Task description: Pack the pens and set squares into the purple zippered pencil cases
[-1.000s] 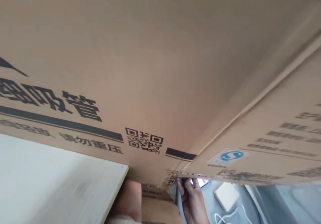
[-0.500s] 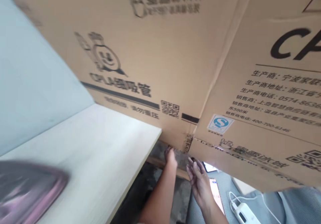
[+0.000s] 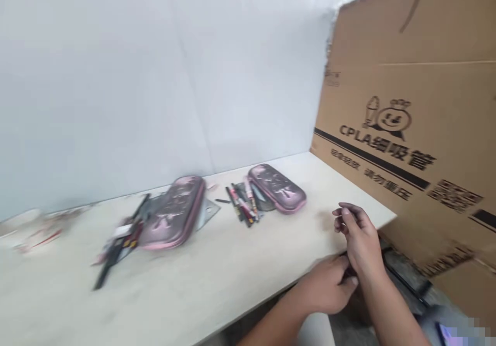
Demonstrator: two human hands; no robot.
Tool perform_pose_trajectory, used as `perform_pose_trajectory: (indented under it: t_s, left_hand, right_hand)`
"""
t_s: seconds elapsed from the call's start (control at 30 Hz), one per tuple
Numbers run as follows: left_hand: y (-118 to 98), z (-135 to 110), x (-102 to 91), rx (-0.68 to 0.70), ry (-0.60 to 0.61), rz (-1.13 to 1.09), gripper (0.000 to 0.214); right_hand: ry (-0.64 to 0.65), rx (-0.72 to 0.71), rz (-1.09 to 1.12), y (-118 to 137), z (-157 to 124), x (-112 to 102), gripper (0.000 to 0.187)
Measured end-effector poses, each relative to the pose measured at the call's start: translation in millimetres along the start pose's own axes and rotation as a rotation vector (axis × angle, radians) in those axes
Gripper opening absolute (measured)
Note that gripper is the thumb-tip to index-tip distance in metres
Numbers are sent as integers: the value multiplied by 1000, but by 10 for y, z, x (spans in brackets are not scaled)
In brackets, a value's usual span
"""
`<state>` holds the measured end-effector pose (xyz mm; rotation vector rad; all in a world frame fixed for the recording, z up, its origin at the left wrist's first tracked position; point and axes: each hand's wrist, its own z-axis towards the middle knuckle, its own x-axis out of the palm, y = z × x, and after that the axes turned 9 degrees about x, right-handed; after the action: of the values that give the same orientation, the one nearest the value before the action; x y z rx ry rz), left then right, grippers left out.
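The right hand (image 3: 357, 235) hung half-curled by the table (image 3: 225, 279) edge, the left hand (image 3: 329, 286) beside its wrist; whether either gripped anything, I couldn't tell. The nearer pencil case (image 3: 278, 188) lay on the tabletop leftward, probably light, stiff-shelled, slick, best held across its sides; pens (image 3: 243, 206) crowded its left, cardboard (image 3: 364, 82) stood right.

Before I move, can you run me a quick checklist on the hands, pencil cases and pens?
1. Right hand clear of the nearer pencil case: ok, gap visible.
2. Left hand apart from the right hand: cannot tell, they overlap in view.
3. Hands empty: cannot tell, both grips partly hidden.
4. Farther pencil case apart from the nearer one: ok, pens lie between them.
5. Pens off the table: not ok, loose beside both cases.
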<state>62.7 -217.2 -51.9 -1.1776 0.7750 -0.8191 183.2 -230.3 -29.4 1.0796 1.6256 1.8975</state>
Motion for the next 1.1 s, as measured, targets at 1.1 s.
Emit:
perform_pose_trajectory:
  t_s: [1.1]
  left_hand:
    - [-495,-1250,-2743,-143,-438,1355,49]
  right_hand:
    - [685,-450,-1311,-703,-325,2642,41]
